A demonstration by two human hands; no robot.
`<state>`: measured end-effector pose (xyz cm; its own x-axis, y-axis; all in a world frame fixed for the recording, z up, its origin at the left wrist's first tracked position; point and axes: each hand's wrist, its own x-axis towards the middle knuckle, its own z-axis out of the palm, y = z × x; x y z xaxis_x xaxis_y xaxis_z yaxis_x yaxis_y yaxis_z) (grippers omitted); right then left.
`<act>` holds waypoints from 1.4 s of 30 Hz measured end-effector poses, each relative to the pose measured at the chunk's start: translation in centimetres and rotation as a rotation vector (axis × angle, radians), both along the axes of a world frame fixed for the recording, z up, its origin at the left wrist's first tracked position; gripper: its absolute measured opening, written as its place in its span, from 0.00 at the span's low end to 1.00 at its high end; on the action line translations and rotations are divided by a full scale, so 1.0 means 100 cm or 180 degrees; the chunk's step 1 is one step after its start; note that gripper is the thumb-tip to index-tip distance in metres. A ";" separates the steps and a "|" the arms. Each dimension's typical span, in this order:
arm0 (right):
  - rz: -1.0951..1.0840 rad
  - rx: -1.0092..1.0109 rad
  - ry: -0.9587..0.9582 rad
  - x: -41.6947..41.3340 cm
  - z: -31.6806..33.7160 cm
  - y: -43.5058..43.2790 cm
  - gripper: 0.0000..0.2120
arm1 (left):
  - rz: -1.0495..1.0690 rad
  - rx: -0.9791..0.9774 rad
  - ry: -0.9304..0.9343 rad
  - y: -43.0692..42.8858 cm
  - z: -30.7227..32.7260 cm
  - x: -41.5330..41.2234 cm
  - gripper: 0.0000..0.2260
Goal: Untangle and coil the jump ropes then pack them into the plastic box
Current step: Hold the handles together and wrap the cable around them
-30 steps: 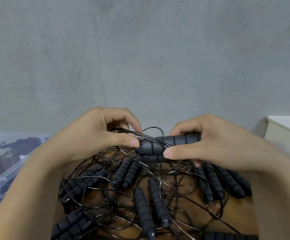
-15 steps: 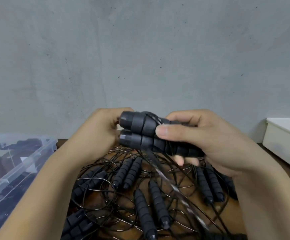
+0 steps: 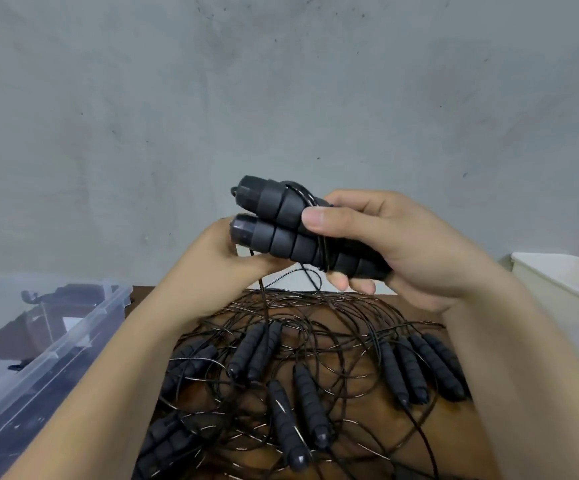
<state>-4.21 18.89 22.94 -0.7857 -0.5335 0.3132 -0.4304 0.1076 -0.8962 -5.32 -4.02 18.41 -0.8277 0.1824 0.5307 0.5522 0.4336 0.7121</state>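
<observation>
- A clear box stands at the far left on the table, open on top, with dark things lying inside. They are too murky through the plastic to name.
- The left hand is raised over the table, its back towards me, cupped against the left end of the lower handle. Its fingertips are hidden behind the handles, so I cannot tell whether it pinches anything. A thin black cord drops from just under it into the heap.
- Two black foam handles are held up side by side, one above the other, tilted down to the right, with cord wound round their middle.
- Below them a heap of ropes sprawls over the brown table, handles lying in pairs among loose loops, all tangled.
- The right hand grips both handles, thumb pressed across the upper one and fingers curled underneath.
- A white tub sits at the far right edge, something pink showing inside.
</observation>
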 end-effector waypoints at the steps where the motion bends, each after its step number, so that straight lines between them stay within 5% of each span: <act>1: 0.0023 -0.0005 0.0002 0.003 0.001 0.000 0.22 | -0.0017 0.0014 0.0023 0.000 0.003 0.003 0.11; 5: -0.0017 -0.0107 0.0065 0.017 0.009 -0.001 0.22 | 0.0475 -0.0321 0.0588 0.002 0.016 0.014 0.21; 9: -0.0188 -0.0165 0.0179 0.025 0.019 -0.002 0.12 | 0.0525 0.0261 0.0481 0.015 0.021 0.023 0.15; 14: -0.0274 -0.0065 0.0285 0.037 0.022 0.000 0.15 | 0.0554 0.0643 0.0367 0.024 0.030 0.035 0.06; 19: -0.0318 -0.0422 0.0442 0.047 0.035 0.004 0.09 | -0.0118 0.0997 0.0114 0.042 0.037 0.045 0.09; 29: -0.1059 -0.0626 0.0666 0.051 0.025 0.023 0.19 | -0.0867 -0.0324 -0.0736 0.050 0.002 0.094 0.11; 36: -0.2046 0.0643 0.1805 0.039 -0.009 0.028 0.12 | -0.0723 -0.0968 -0.0954 0.028 -0.012 0.115 0.15; 39: -0.1983 0.1612 0.2201 0.030 -0.029 0.031 0.16 | -0.0297 -0.1260 -0.0770 0.014 0.000 0.117 0.17; 42: -0.1655 0.2139 0.1986 0.032 -0.041 0.030 0.18 | 0.0058 -0.1494 -0.0371 0.004 0.013 0.113 0.15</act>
